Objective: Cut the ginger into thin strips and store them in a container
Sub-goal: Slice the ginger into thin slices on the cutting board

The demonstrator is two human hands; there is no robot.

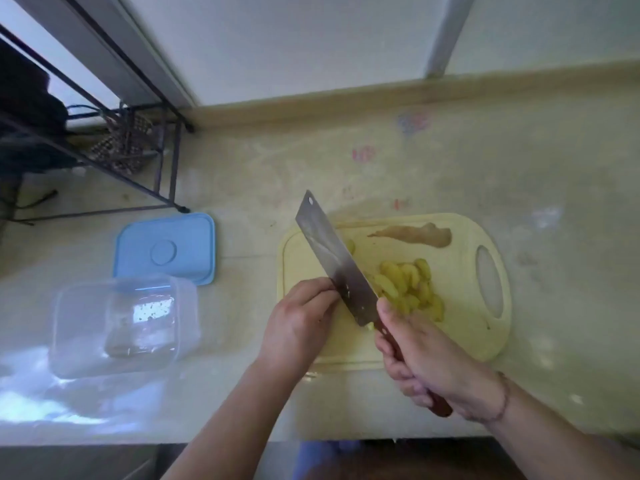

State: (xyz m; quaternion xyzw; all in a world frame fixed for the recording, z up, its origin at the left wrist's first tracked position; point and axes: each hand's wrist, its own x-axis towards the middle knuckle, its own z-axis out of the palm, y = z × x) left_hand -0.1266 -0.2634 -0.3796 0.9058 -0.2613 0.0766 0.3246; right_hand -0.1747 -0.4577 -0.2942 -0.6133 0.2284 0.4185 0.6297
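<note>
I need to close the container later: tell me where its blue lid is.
In the head view, the blue lid lies flat on the counter, left of the cutting board, just behind the clear container.

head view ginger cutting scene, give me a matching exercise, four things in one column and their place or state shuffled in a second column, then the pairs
Things:
1. blue lid
2. clear container
3. cleaver
4. ginger slices

Places or states:
A. piled on the cutting board, right of the blade
B. flat on the counter, beyond the container
C. gripped by its handle in the right hand
D. open on the counter, left of the left hand

Pairs: 1-B, 2-D, 3-C, 4-A
</note>
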